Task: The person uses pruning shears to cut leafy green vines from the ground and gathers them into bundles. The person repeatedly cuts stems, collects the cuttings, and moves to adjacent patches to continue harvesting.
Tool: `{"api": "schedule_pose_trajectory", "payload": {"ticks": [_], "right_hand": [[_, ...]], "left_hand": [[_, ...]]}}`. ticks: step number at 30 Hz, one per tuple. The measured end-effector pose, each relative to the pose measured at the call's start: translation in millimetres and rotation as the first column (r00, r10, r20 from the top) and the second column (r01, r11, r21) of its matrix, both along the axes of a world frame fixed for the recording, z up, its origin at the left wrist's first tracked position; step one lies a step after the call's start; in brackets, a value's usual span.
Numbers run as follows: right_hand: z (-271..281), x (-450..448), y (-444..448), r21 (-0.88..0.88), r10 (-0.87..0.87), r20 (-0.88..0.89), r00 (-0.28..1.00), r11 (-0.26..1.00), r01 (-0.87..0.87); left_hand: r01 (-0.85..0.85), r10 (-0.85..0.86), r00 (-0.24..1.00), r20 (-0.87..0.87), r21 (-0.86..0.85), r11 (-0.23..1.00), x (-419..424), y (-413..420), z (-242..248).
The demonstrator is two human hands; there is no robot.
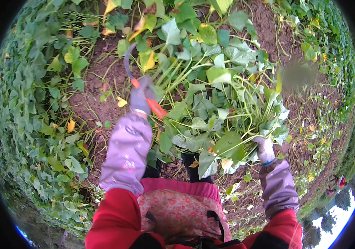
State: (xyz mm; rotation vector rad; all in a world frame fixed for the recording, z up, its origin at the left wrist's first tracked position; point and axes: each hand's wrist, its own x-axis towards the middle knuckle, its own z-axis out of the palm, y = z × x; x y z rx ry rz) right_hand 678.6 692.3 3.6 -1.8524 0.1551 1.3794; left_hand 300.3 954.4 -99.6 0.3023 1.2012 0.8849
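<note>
My left hand [141, 96], in a dark glove and blurred, is closed on the orange handle of a sickle [128, 62]. The curved blade points up and away, over bare soil at the left edge of the cut vines. My right hand [264, 149], in a pale glove, grips a large bundle of leafy green vines [252, 115] near its lower right side; the leaves partly hide the fingers. The vines spread across the middle, between both hands and over my dark-clad legs. Some leaves are yellow.
Dense leafy vines [34, 102] cover the ground at the left. Reddish-brown soil [99, 93] with thin trailing stems shows on both sides. More vines [330, 40] grow at the upper right. A person in red [342, 181] is far off at the right rim.
</note>
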Motion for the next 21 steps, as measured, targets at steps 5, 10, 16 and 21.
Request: {"api": "schedule_pose_trajectory", "payload": {"ticks": [5, 10, 16, 21], "right_hand": [[58.8, -17.6, 117.7, 0.219, 0.242, 0.082, 0.967, 0.942, -0.254], [66.9, -84.3, 216.8, 0.09, 0.458, 0.888, 0.044, -0.08, -0.993], [18.9, -220.6, 243.3, 0.484, 0.918, -0.109, 0.381, 0.384, -0.787], [-14.7, -252.9, 211.8, 0.638, 0.816, 0.573, -0.076, -0.502, -0.584]], "left_hand": [[-0.192, 0.192, 0.981, 0.008, -0.018, 0.981, 20.9, -89.4, 43.0], [-0.323, 0.321, 0.947, -0.034, -0.119, 0.939, 31.6, -159.4, 65.2], [-0.462, 0.476, 0.878, 0.042, -0.185, 0.868, 13.4, -188.3, 119.7], [-0.513, 0.525, 0.849, -0.059, -0.325, 0.794, 21.5, -211.6, 156.6]]}}
